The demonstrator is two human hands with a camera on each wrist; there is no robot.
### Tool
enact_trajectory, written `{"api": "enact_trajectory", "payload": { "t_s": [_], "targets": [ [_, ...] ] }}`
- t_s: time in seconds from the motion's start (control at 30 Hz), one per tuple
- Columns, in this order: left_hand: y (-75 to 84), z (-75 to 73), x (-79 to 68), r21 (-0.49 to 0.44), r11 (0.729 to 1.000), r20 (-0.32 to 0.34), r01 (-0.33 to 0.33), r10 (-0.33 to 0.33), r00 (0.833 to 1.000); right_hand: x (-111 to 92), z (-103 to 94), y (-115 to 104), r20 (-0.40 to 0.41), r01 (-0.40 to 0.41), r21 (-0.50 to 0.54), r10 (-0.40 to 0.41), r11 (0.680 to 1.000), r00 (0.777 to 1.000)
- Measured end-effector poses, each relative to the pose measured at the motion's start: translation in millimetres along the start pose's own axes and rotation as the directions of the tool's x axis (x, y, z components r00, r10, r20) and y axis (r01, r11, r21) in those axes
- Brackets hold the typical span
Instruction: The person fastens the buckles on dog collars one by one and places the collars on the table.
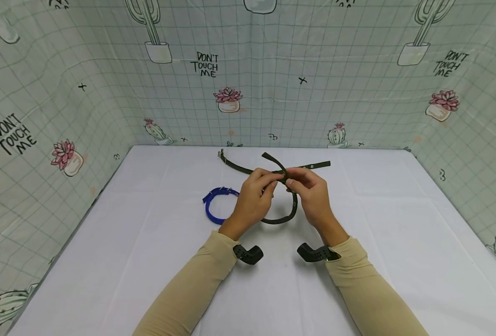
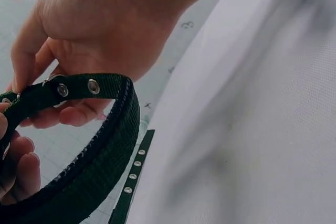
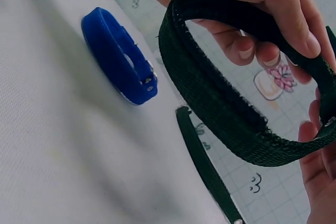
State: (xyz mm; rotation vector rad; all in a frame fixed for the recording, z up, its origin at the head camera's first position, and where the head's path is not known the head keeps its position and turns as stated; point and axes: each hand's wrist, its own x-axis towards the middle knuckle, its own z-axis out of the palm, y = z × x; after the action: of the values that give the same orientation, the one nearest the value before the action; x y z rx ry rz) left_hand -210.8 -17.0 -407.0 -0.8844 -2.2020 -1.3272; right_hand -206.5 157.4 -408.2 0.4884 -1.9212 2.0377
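Note:
Both hands hold a dark green pet collar [image 1: 295,205], bent into a loop above the table. Its free end sticks up past the fingers. In the left wrist view, metal eyelets line its strap. My left hand [image 1: 254,193] pinches the strap from the left; its thumb and fingers show in the right wrist view. From the right, my right hand [image 1: 312,193] pinches the same overlapping part, thumb against fingers. The buckle area is partly hidden by the fingertips. A blue collar [image 1: 208,210], closed in a ring, lies beside my left hand.
Behind the hands, a second green collar [image 1: 235,165] lies stretched out near the table's back edge. White cloth covers the table [image 1: 147,256]. A patterned fabric wall [image 1: 273,107] rises behind and on both sides. Each wrist carries a black device [image 1: 249,255].

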Motion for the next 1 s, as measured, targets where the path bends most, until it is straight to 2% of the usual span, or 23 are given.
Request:
{"api": "enact_trajectory", "payload": {
  "t_s": [0.2, 0.57, 0.7, 1.0],
  "targets": [
    [0.9, 1.5, -0.2, 0.015, 1.000, 0.006, -0.019, 0.019, 1.000, 0.5, -1.0, -1.8, -0.023, -0.006, -0.021, 0.006, 1.000, 1.000],
    [3.1, 1.8, 1.2, 0.051, 0.994, 0.036, -0.094, 0.093, 0.995, 2.5, -10.2, -5.1, 0.005, -0.019, -0.114, 0.019, 0.993, 1.000],
    [3.4, 2.4, 1.2, 0.048, 0.995, 0.043, -0.089, 0.087, 0.995, 2.8, -12.0, -4.1, 0.000, -0.004, -0.084, 0.004, 0.996, 1.000],
    [5.0, 2.6, 0.2, 0.049, 0.996, 0.056, -0.079, 0.077, 0.996, 1.7, -8.5, -2.2, 0.014, 0.006, 0.057, -0.007, 0.998, 1.000]
  ]
}}
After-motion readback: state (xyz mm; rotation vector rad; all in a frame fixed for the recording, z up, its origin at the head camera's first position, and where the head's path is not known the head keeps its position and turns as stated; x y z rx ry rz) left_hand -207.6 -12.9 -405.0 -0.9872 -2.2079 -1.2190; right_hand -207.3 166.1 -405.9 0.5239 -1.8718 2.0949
